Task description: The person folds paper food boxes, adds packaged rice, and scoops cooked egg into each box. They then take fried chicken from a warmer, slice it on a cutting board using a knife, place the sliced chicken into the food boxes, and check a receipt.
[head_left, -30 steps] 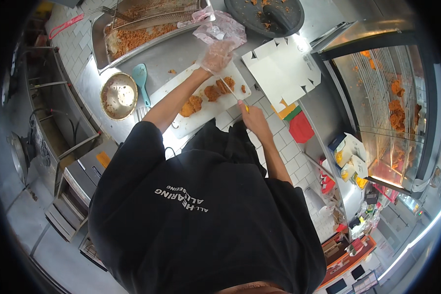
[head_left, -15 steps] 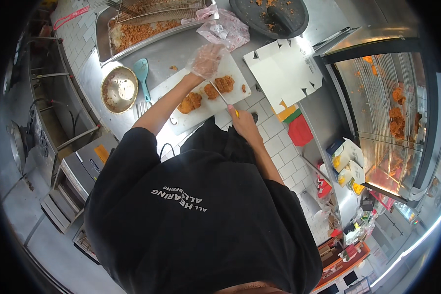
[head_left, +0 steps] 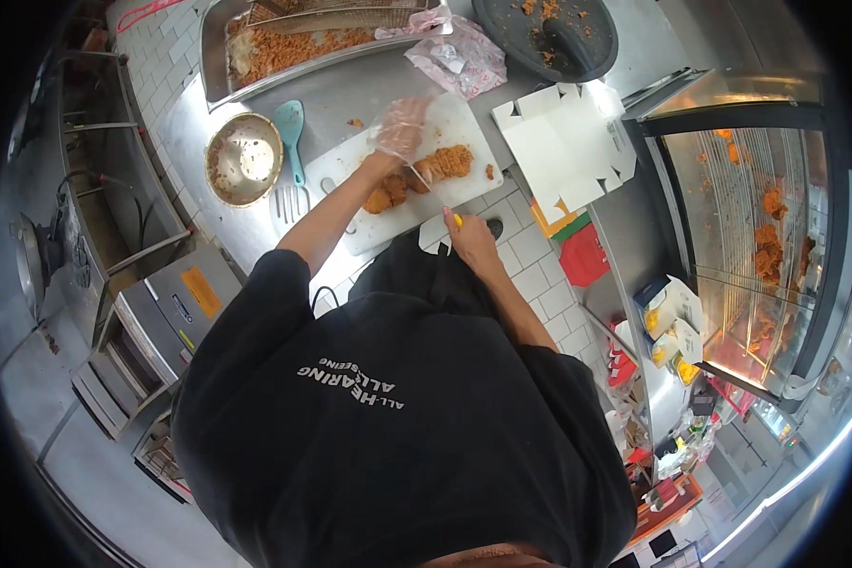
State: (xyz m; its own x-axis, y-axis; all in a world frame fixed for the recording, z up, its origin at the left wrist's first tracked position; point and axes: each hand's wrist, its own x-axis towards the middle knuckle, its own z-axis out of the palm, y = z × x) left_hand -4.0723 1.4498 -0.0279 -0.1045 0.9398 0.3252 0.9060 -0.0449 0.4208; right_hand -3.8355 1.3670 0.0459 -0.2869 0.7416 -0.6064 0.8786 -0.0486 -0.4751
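Fried chicken (head_left: 424,176) lay on a white board (head_left: 350,180) on the steel counter (head_left: 350,90), pressed down by the gloved left hand (head_left: 399,131). A yellow-handled knife (head_left: 435,199) was gripped in the right hand (head_left: 470,241), its blade laid against the chicken. A metal bowl (head_left: 244,159) stood nearby.

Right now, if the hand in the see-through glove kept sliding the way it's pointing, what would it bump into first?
The gloved left hand rests on the fried chicken pieces on the white cutting board and points up the picture. Going on, it would probably meet the crumpled plastic bag first, though depth is hard to judge.
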